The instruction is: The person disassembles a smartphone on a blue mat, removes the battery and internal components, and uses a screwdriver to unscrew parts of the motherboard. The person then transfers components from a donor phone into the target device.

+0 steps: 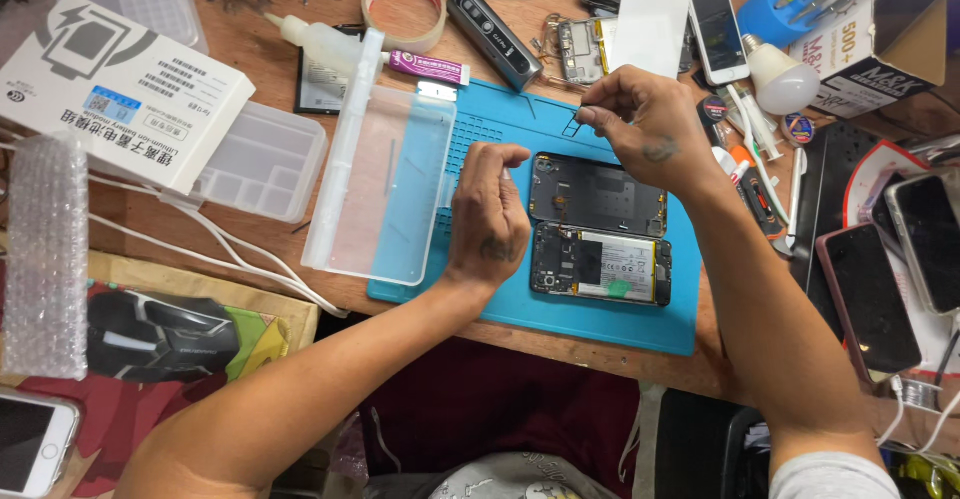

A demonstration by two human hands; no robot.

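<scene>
On a blue work mat [600,319] lie two opened phone halves: a dark back frame [598,195] and, nearer me, an open phone body [602,264] showing its battery and board. My left hand [487,217] rests on the mat just left of them, fingers curled, with something small and pale at its fingertips that I cannot identify. My right hand [640,124] hovers above the mat's far edge, thumb and forefinger pinched on a tiny part too small to name.
A clear plastic lid [385,184] stands propped left of the mat, beside a compartment tray [262,162] and a white box [120,84]. Tape roll [405,7], glue tube [425,66], bulb [783,81], and phones [868,299] crowd the wooden desk.
</scene>
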